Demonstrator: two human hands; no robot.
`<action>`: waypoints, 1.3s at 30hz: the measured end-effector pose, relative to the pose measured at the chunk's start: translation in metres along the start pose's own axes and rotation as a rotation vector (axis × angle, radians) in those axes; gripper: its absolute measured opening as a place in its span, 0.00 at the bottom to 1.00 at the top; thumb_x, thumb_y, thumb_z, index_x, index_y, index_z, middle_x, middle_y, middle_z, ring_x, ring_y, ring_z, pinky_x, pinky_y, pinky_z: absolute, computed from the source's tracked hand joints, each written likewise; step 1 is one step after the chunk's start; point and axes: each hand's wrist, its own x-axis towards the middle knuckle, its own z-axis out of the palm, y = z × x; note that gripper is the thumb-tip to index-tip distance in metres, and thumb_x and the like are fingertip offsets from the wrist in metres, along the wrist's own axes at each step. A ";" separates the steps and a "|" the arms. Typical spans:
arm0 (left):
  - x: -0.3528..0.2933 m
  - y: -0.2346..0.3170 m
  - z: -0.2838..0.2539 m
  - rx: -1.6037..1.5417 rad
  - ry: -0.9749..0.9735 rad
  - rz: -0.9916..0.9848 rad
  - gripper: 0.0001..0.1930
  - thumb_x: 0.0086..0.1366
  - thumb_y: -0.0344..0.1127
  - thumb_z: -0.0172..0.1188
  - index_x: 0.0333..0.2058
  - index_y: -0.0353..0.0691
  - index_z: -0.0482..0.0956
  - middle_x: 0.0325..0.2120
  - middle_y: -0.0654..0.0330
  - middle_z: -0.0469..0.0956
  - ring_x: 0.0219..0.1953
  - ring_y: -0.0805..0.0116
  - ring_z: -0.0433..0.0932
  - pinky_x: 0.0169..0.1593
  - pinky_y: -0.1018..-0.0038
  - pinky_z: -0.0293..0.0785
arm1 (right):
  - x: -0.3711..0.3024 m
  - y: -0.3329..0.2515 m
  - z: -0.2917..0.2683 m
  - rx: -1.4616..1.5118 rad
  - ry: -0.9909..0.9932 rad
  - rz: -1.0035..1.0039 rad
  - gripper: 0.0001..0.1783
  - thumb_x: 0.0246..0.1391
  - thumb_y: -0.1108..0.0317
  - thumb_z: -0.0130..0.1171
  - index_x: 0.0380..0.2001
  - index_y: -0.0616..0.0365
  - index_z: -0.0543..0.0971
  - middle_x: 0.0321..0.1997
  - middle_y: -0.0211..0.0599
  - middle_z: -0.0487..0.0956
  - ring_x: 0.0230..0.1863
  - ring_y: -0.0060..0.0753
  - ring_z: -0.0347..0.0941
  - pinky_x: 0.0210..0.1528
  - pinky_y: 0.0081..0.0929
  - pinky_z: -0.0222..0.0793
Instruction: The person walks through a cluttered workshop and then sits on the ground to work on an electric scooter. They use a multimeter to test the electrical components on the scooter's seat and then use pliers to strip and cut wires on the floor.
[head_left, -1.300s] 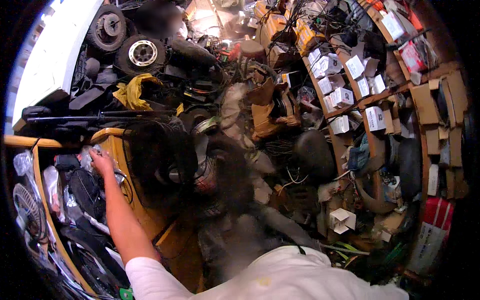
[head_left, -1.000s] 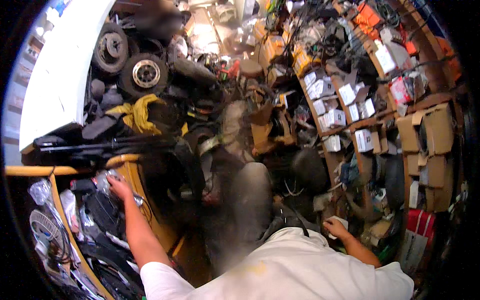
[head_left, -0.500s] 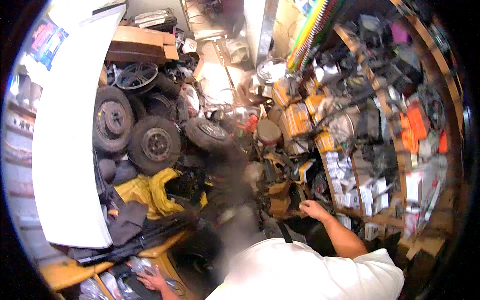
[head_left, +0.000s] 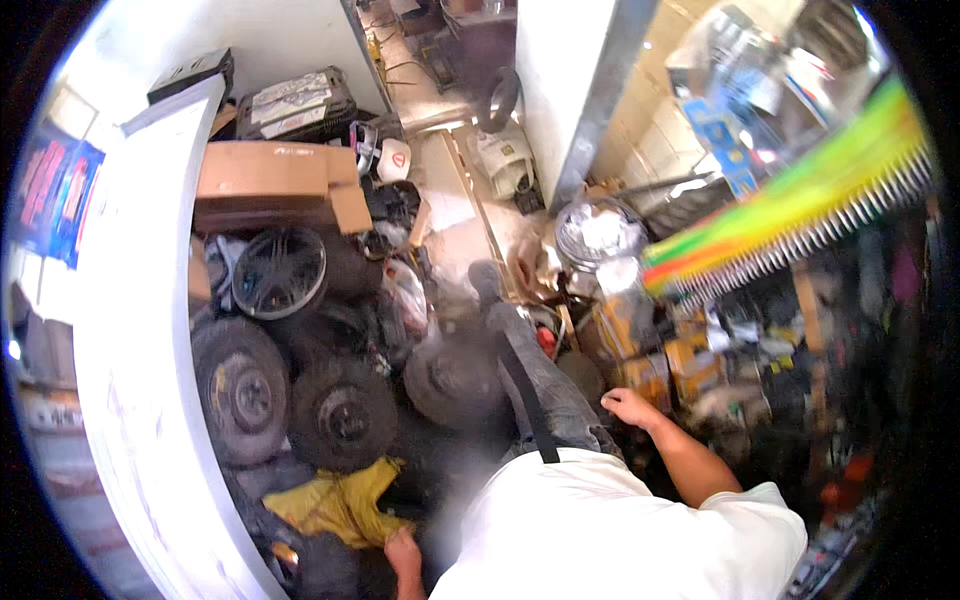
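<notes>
Holding our left hand (head_left: 403, 553) just beside a crumpled yellow sheet (head_left: 335, 505), we show its fingers curled, though we cannot tell whether they grip it. The sheet lies on the near side of two dark tyres (head_left: 345, 415). Our right hand (head_left: 628, 405) hangs near orange-yellow boxes (head_left: 645, 378), fingers bent toward the thumb; whether they pinch anything, we cannot tell. Beyond the tyres sits a brown cardboard box (head_left: 265, 170).
</notes>
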 end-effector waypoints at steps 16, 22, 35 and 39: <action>0.531 0.373 -0.401 -0.756 0.168 0.473 0.15 0.67 0.33 0.48 0.37 0.31 0.82 0.44 0.47 0.79 0.51 0.49 0.73 0.56 0.57 0.66 | 0.403 -0.437 -0.237 -0.174 0.071 -0.206 0.21 0.56 0.55 0.55 0.41 0.63 0.78 0.40 0.55 0.79 0.42 0.53 0.77 0.45 0.41 0.70; 0.730 0.519 -0.486 -0.940 0.134 0.777 0.21 0.67 0.39 0.43 0.42 0.29 0.80 0.48 0.47 0.78 0.53 0.48 0.71 0.61 0.59 0.60 | 0.583 -0.662 -0.309 0.009 0.054 -0.390 0.22 0.59 0.57 0.57 0.48 0.64 0.76 0.45 0.50 0.80 0.47 0.45 0.77 0.49 0.34 0.71; 1.129 0.824 -0.620 -1.502 -0.265 0.963 0.33 0.61 0.42 0.48 0.63 0.29 0.62 0.65 0.46 0.60 0.67 0.54 0.59 0.68 0.57 0.48 | 0.769 -0.785 -0.450 0.300 0.017 -0.048 0.21 0.60 0.59 0.58 0.50 0.64 0.76 0.44 0.43 0.81 0.45 0.33 0.77 0.47 0.29 0.71; 1.237 0.882 -0.607 -1.496 -0.270 0.583 0.29 0.68 0.47 0.49 0.59 0.30 0.68 0.61 0.50 0.67 0.64 0.57 0.63 0.67 0.60 0.52 | 0.852 -0.870 -0.510 0.147 -0.025 -0.219 0.21 0.58 0.60 0.58 0.50 0.64 0.76 0.44 0.47 0.80 0.45 0.36 0.77 0.47 0.31 0.71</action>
